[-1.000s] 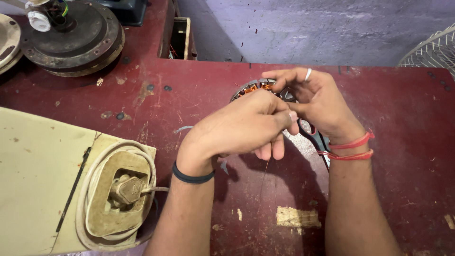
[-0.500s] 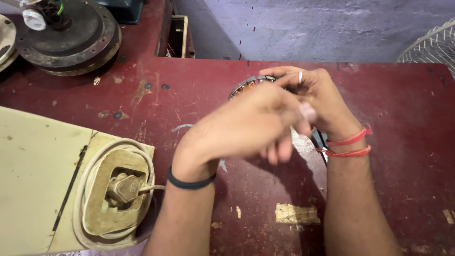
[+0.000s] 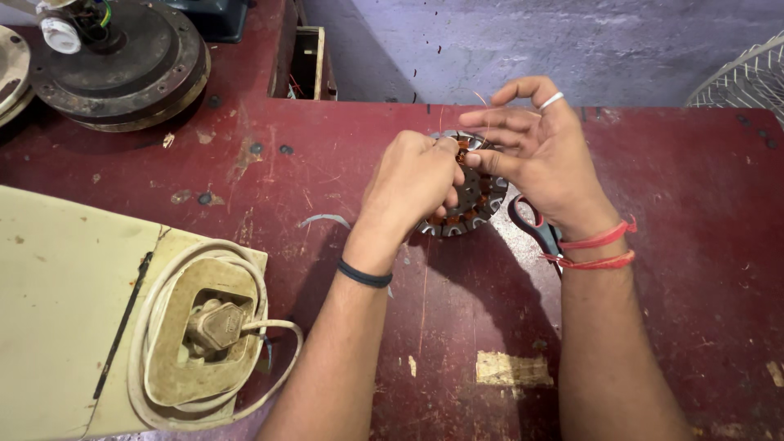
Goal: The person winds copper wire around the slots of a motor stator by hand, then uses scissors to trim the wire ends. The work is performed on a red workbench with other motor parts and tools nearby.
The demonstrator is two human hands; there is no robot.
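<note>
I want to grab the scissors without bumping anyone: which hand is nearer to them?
Right. The right hand has its wrist directly above the scissors; the left hand is further away, on the far side of the round stator.

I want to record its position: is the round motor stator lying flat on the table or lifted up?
Lying flat: the stator rests on the red table, partly hidden under the left hand and right hand.

Left hand [image 3: 412, 184] curled shut, seemingly pinching; right hand [image 3: 543, 155] open, fingers spread, thumbs meeting.
</note>
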